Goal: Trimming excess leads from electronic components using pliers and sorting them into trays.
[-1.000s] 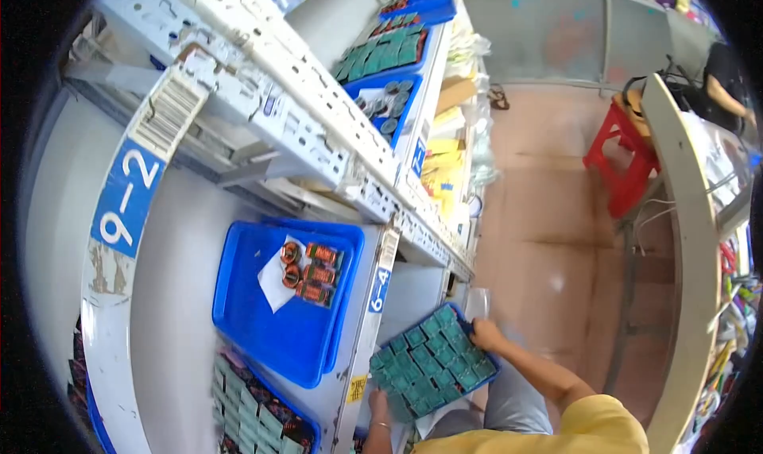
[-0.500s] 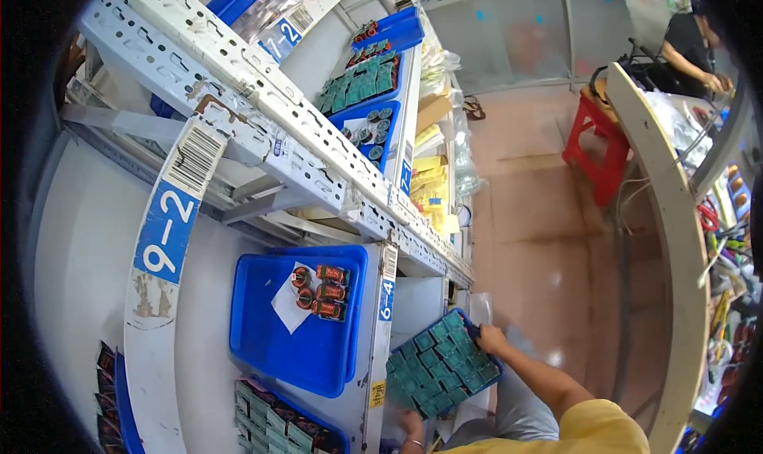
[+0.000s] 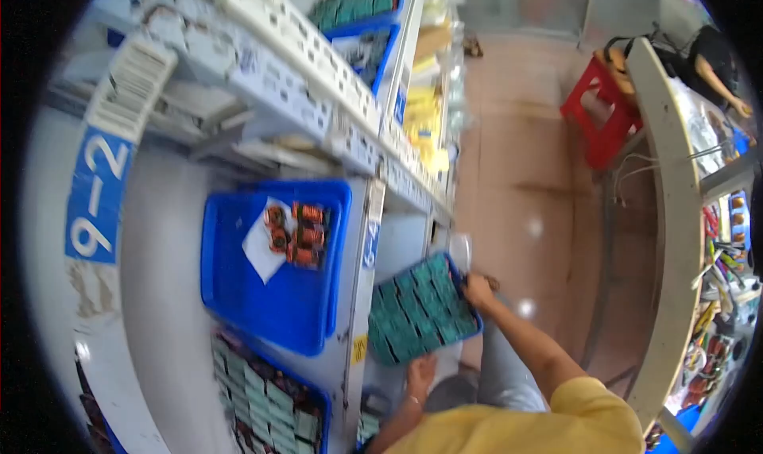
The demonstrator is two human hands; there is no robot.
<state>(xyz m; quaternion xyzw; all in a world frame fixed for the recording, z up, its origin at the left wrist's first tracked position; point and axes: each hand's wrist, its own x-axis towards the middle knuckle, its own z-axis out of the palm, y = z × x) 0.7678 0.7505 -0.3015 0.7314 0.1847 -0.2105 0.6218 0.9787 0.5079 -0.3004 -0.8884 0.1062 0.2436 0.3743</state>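
A blue tray (image 3: 477, 327) packed with rows of green circuit boards (image 3: 421, 307) is at the lower middle, reaching into a shelf bay at a slant. My right hand (image 3: 479, 292) is closed round the tray's right rim near its far corner. Against the tray's near edge is my left hand (image 3: 421, 373); its fingers are blurred and partly hidden, so their grip does not show clearly.
Left of the tray, a shelf holds a blue tray (image 3: 262, 315) with copper-wound coils (image 3: 308, 235) on white paper. More boards (image 3: 266, 398) lie below it. A red stool (image 3: 592, 108) and a cluttered workbench (image 3: 671, 176) line the aisle's right, where another person (image 3: 719, 69) is.
My left hand has come up from below to the tray's near edge. The right hand keeps its hold on the rim. The whole view has shifted.
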